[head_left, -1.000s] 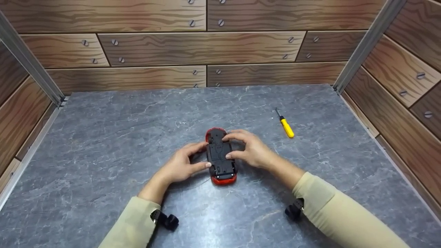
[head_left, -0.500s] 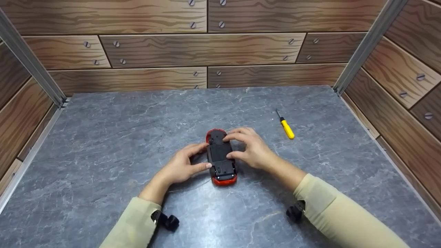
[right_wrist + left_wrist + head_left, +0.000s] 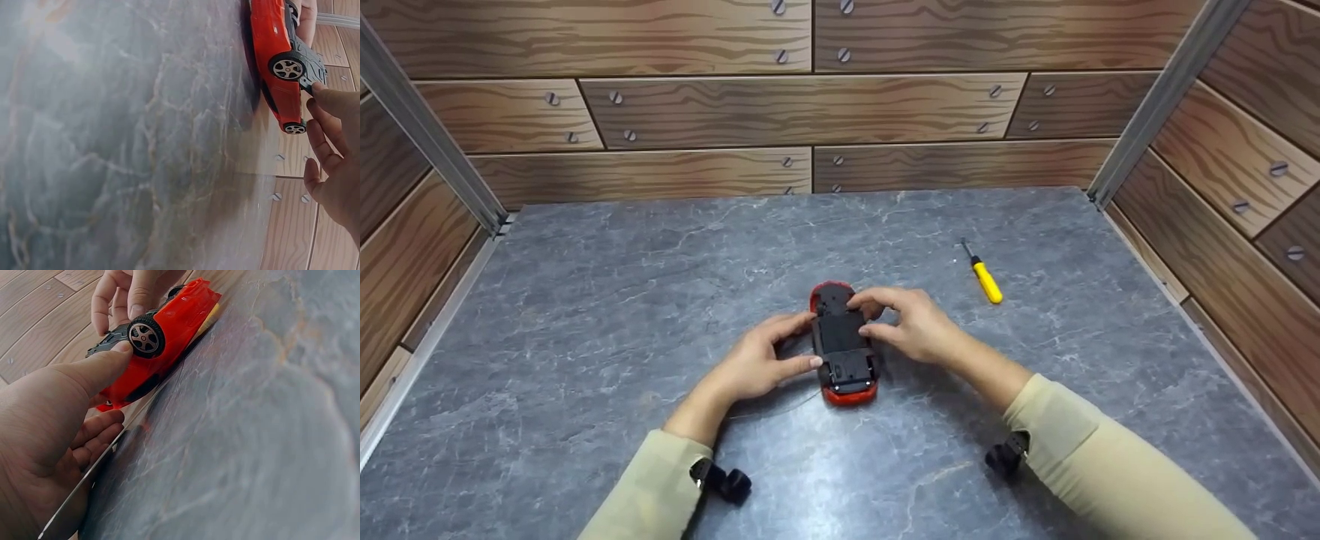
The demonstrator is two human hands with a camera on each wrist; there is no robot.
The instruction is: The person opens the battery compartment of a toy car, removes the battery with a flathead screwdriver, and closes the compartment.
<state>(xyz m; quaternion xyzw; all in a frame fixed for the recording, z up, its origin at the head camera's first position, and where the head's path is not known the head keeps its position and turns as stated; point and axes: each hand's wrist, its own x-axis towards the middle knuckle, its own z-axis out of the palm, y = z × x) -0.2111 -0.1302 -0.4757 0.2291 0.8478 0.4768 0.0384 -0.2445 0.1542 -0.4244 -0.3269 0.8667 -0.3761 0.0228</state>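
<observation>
Near the middle of the grey, white-veined tabletop (image 3: 660,262), a glossy red plastic toy car (image 3: 847,367) is turned upside down, its black underside facing up. The left hand (image 3: 757,364) grips one side of it between thumb and bent fingers, the span between them fairly wide. The right hand (image 3: 922,326) is curled at the opposite side, thumb and forefinger in a pinch at the edge of the underside; whether they hold a loose part, I cannot tell. Past the left hand, a thin, pale, wire-like strand (image 3: 84,480) runs toward the car. Beyond the right hand, well apart from it, a yellow-handled metal screwdriver (image 3: 988,283) with a black collar lies on the tabletop
</observation>
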